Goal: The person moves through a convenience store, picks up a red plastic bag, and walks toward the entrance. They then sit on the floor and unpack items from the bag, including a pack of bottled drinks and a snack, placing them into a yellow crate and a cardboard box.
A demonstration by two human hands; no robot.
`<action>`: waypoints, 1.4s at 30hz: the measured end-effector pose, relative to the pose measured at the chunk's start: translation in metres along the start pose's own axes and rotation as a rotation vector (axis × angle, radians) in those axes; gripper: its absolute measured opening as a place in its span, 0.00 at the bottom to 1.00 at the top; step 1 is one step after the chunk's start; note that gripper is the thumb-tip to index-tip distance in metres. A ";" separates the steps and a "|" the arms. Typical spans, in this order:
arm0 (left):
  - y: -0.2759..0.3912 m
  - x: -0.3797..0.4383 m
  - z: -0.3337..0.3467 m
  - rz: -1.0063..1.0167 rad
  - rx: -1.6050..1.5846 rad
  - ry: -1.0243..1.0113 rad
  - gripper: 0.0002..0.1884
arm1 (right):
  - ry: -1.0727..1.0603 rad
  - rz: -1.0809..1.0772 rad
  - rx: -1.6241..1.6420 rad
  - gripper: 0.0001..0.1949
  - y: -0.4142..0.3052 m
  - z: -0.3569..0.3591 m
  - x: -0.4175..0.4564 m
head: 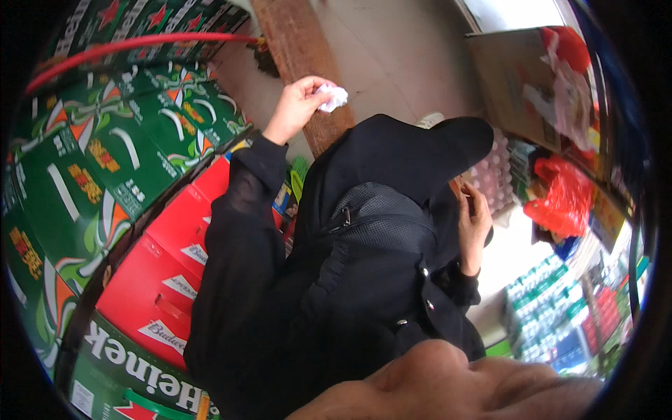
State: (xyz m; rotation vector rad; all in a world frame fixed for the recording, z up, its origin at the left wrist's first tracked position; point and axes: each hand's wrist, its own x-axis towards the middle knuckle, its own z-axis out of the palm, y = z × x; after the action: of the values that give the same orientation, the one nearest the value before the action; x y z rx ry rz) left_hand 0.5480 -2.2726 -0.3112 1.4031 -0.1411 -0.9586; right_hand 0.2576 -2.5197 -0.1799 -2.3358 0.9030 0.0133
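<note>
My left hand [296,107] pinches a crumpled white tissue [332,98] between thumb and fingers, above a worn wooden plank [299,42]. Lower at the right, my right hand [474,218] is beside my black-clothed leg, its fingers bent at a small orange-brown thing [458,184] partly hidden by the black cloth; its grip is unclear. Across my front lies black fabric with a mesh panel [383,210] and a zip. Part of a light shoe [430,120] shows beyond my knee.
Green beer cartons [100,152] and red Budweiser cartons [173,262] stack at the left. A red hose or tube [157,39] arches over them. At the right are a cardboard box [512,84], a red plastic bag [562,197] and packs of green-and-white cans or bottles [546,310].
</note>
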 end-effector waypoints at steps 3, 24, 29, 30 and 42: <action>0.017 -0.002 0.027 -0.070 0.102 -0.089 0.11 | 0.032 0.077 0.135 0.12 0.005 0.004 -0.013; -0.077 -0.119 0.451 -0.509 0.833 -1.485 0.19 | 1.112 1.419 0.626 0.12 0.095 0.038 -0.411; -0.099 -0.100 0.477 -0.383 0.991 -1.416 0.18 | 1.186 1.676 0.771 0.09 0.051 0.119 -0.479; -0.104 -0.102 0.484 -0.389 1.017 -1.440 0.19 | 1.185 1.693 0.844 0.09 0.042 0.147 -0.481; -0.113 -0.136 0.502 -0.307 1.145 -1.558 0.19 | 0.822 2.099 1.075 0.21 -0.025 0.451 -0.394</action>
State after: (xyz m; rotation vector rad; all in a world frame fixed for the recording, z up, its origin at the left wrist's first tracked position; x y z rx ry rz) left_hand 0.1032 -2.5549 -0.2362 1.2609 -1.9026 -2.2440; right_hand 0.0639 -2.0157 -0.4399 0.3082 2.3691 -0.4275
